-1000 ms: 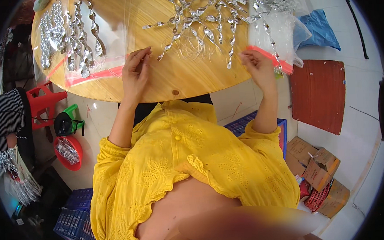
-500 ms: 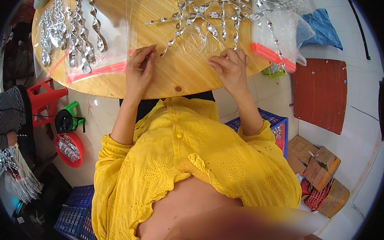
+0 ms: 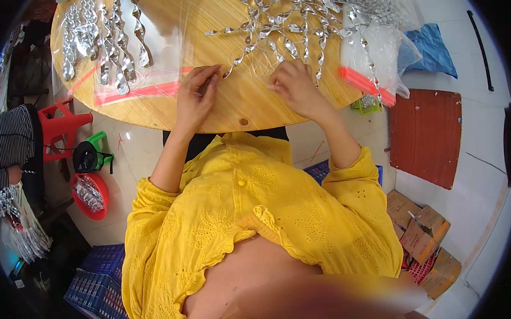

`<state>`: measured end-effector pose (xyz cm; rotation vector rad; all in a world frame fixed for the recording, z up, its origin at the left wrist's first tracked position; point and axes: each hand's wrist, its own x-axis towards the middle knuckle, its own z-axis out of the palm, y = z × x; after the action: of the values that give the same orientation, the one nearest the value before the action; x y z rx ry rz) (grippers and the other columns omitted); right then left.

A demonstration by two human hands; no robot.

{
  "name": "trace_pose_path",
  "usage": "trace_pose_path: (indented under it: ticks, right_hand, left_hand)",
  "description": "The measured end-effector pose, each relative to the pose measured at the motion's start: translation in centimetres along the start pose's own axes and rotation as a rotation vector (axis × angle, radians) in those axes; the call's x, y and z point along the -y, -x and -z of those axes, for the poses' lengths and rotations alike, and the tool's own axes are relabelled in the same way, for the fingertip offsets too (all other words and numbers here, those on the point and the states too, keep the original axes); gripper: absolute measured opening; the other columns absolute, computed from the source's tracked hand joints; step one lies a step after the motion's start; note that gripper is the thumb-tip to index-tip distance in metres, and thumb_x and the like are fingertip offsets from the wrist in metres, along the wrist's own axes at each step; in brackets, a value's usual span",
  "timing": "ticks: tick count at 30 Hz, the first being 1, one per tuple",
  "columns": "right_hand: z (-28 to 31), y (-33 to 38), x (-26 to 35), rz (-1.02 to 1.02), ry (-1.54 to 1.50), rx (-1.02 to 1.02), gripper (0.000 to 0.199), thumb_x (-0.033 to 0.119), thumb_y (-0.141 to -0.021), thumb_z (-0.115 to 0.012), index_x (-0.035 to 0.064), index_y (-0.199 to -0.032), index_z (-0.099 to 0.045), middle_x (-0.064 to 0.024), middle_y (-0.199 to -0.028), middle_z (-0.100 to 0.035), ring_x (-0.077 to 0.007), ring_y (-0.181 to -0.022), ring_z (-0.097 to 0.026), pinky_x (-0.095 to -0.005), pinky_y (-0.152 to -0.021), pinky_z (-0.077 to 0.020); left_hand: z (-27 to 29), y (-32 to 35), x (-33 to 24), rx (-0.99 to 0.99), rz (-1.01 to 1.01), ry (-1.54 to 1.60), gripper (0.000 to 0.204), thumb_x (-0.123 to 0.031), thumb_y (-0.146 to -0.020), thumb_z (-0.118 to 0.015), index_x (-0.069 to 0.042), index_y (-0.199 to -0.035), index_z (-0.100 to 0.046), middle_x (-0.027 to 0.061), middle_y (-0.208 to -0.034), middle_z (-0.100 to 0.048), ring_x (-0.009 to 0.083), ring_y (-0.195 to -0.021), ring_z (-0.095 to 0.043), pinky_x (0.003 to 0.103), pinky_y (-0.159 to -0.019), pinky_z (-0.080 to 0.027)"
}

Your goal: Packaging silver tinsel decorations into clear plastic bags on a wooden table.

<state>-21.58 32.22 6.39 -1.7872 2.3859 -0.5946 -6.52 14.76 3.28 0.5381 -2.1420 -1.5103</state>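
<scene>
Near the table's front edge, my left hand (image 3: 197,99) is closed, thumb and fingertips together beside the end of a twisted silver foil strip (image 3: 237,64). To its right my right hand (image 3: 300,90) is closed too, its fingers curled in a pinch. What the fingertips hold, if anything, is too fine to make out. Beyond the hands a loose pile of twisted silver strips (image 3: 289,28) spreads over the round wooden table (image 3: 230,106). Thin pale threads (image 3: 259,62) lie tangled among the near strips.
Left on the table, more silver spirals (image 3: 122,51) lie on clear bags with a red band (image 3: 138,95). At the right edge are clear bags with red strips (image 3: 366,86) and a blue bag (image 3: 430,50). A red stool (image 3: 60,125) and red basin (image 3: 90,196) stand left, near another person (image 3: 9,142).
My right hand has moved left, towards my left hand, and its fingers have curled in. The whole view has shifted slightly; my left hand keeps its pinch.
</scene>
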Motion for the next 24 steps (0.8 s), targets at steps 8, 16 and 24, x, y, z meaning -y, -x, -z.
trace_pose_path:
  ticks: [8,16,24]
  right_hand:
    - [12.4,-4.7,0.8,0.064,-1.219,-0.485,0.013,0.011,-0.086,-0.041,0.0015,-0.09,-0.048,-0.0033,-0.082,-0.049,-0.0132,-0.073,-0.043,-0.023,-0.07,-0.0327]
    - [22.0,-4.9,-1.6,0.388,-1.374,-0.349,0.012,0.011,-0.085,-0.043,0.0008,-0.088,-0.048,-0.0036,-0.071,-0.042,-0.009,-0.058,-0.029,-0.0226,-0.054,-0.0234]
    - [18.8,-0.4,2.1,0.106,-0.943,-0.461,0.043,0.015,-0.085,-0.047,-0.0083,-0.116,-0.03,-0.0046,-0.074,-0.048,-0.0062,-0.055,-0.032,-0.0158,-0.051,-0.0274]
  left_hand:
    - [0.0,-0.3,-0.8,0.016,-0.002,0.004,0.02,-0.002,-0.079,-0.049,-0.001,-0.098,-0.057,0.0076,-0.09,-0.055,0.0138,-0.08,-0.055,0.021,-0.068,-0.043]
    - [0.3,0.0,-0.4,0.009,-0.03,-0.041,0.02,-0.003,-0.079,-0.049,-0.002,-0.098,-0.057,0.0074,-0.09,-0.055,0.0136,-0.08,-0.055,0.021,-0.067,-0.043]
    - [0.0,-1.1,-2.1,-0.04,-0.286,-0.309,0.027,-0.002,-0.073,-0.054,-0.006,-0.1,-0.056,0.0073,-0.09,-0.055,0.0215,-0.085,-0.052,0.03,-0.076,-0.041]
